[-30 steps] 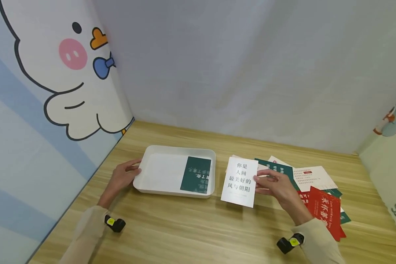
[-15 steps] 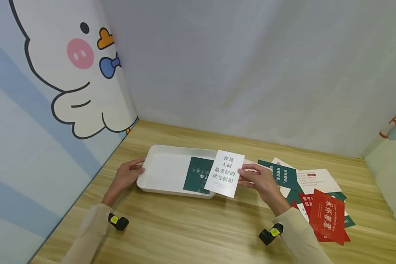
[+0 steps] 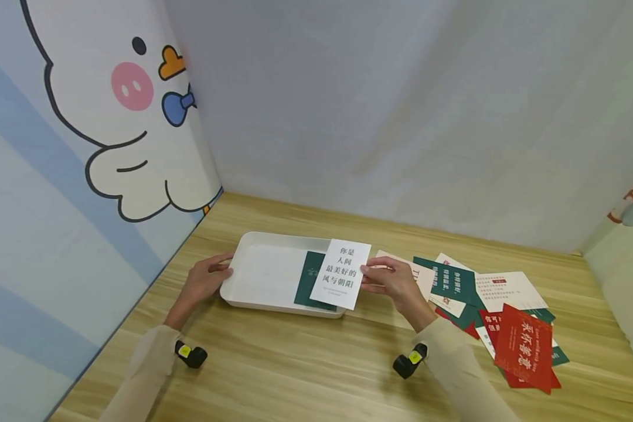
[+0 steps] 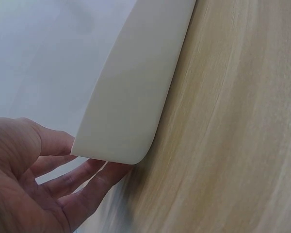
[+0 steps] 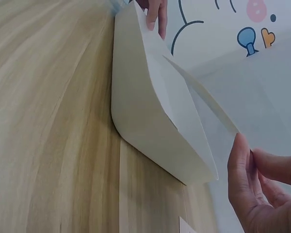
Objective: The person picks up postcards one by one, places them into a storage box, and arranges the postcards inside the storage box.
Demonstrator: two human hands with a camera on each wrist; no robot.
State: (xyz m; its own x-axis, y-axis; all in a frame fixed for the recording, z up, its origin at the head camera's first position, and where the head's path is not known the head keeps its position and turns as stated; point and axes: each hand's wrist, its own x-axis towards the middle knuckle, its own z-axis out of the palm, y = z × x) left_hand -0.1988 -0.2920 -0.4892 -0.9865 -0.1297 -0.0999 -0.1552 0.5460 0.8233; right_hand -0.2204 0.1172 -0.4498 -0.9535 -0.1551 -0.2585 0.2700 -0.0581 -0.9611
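Note:
A white card [image 3: 340, 274] with dark Chinese lettering is pinched at its right edge between the thumb and fingers of my right hand [image 3: 395, 285]. It hangs over the right end of a shallow white tray [image 3: 266, 306], tilted in the right wrist view and raised above the rim. Beneath it, a dark green card [image 3: 307, 281] lies in the tray, partly covered. My left hand [image 3: 203, 282] holds the tray's left end. In the left wrist view, the thumb is at the rim and the fingers [image 4: 94, 187] are against the outer wall.
Right of the tray, several cards lie overlapping on the wooden table [image 3: 295, 363]: a green card [image 3: 451, 280], a cream card [image 3: 511, 290] and a red card [image 3: 524, 349] among them. A grey curtain [image 3: 374, 129] rises behind, and a cartoon-printed wall [image 3: 84, 246] stands left.
My right hand has carried the white card leftward, from beside the tray to over its right end and the green card. My left hand has kept its hold on the tray.

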